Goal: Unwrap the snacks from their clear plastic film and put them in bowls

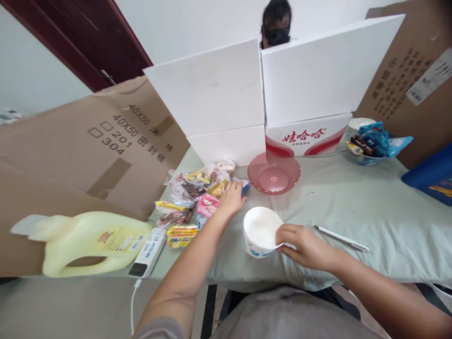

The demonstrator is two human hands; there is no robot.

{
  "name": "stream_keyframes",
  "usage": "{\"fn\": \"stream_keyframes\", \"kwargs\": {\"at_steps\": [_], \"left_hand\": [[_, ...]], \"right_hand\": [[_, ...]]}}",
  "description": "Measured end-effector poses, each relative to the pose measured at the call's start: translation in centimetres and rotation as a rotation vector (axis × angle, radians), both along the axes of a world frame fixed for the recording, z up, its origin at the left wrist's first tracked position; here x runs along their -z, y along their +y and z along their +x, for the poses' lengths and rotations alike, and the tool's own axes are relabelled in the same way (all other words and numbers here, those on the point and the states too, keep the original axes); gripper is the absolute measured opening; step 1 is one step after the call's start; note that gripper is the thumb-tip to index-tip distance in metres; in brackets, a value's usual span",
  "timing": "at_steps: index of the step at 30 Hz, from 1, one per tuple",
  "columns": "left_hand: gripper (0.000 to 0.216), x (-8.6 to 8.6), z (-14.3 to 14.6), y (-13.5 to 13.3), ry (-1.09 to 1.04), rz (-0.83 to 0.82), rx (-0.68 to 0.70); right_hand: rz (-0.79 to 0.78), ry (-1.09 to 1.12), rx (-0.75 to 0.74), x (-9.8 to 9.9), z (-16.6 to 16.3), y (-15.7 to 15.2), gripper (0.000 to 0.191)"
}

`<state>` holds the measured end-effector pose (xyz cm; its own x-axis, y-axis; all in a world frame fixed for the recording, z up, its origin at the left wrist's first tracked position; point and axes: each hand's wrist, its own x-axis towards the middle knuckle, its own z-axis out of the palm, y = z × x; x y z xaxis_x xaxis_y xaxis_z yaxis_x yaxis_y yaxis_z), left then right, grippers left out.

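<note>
My right hand [304,245] grips the rim of a white paper cup [260,231] that stands empty on the pale green cloth near the table's front edge. My left hand [231,197] reaches into a pile of wrapped snacks [192,197], its fingers curled down onto the packets; whether it holds one I cannot make out. A pink wafer packet [207,205] lies just left of that hand. An empty pink plastic plate [273,173] sits behind the cup.
A white pen [341,238] lies right of my right hand. A bowl of wrapped snacks [370,142] stands back right. White boxes [268,89] wall the back; a person's head shows above them. Cardboard sheets, a yellow jug [88,240] and a power bank [148,252] are left.
</note>
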<state>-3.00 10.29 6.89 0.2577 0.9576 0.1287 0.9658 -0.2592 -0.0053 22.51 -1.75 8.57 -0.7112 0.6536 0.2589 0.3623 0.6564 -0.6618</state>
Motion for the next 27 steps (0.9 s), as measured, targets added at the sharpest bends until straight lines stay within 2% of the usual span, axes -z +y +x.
{"fn": "stream_keyframes", "kwargs": {"at_steps": [2,4,7,9,10,13,15,17,19,21,22,24,27], "left_hand": [[0.057,0.7,0.7,1.1,0.064,0.003,-0.018],[0.053,1.2,1.3,2.0,0.074,0.012,-0.032],[0.044,1.5,2.1,2.7,0.05,0.029,-0.056],[0.041,1.2,2.3,2.2,0.018,0.052,-0.088],[0.041,0.9,2.3,1.6,-0.018,0.075,-0.108],[0.043,0.0,2.1,-1.5,-0.212,0.193,-0.118],[0.045,-0.4,2.1,-4.3,-0.361,0.275,-0.017],[0.047,-0.3,2.6,-7.0,-0.494,0.271,0.198],[0.045,0.4,3.4,-8.8,-0.564,0.155,0.478],[0.046,1.6,4.1,-9.7,-0.55,0.03,0.66],[0.047,2.3,4.4,-9.8,-0.531,0.002,0.688],[0.048,3.8,4.4,-9.6,-0.525,0.012,0.644],[0.045,5.2,3.8,-9.5,-0.604,0.067,0.521]], "right_hand": [[-0.017,-0.033,0.164,-1.2,4.3,-0.6,0.014],[0.03,-0.083,0.407,-1.4,8.4,-1.0,0.015],[0.144,-0.167,0.772,0.1,13.0,-0.3,0.019],[0.184,-0.189,0.92,1.7,14.7,1.2,0.019],[0.189,-0.178,0.945,2.5,15.1,2.1,0.019],[0.17,-0.085,0.896,4.1,14.9,4.4,0.027],[0.164,-0.038,0.852,4.6,14.1,4.7,0.035],[0.183,-0.019,0.842,4.8,13.2,3.7,0.036],[0.197,-0.043,0.826,5.0,12.6,2.1,0.034],[0.18,-0.138,0.731,5.4,12.6,0.3,0.032],[0.161,-0.206,0.665,5.7,12.7,-0.4,0.031],[0.122,-0.331,0.576,6.3,13.1,-1.6,0.024],[0.1,-0.378,0.618,6.7,12.9,-2.5,0.021]]}}
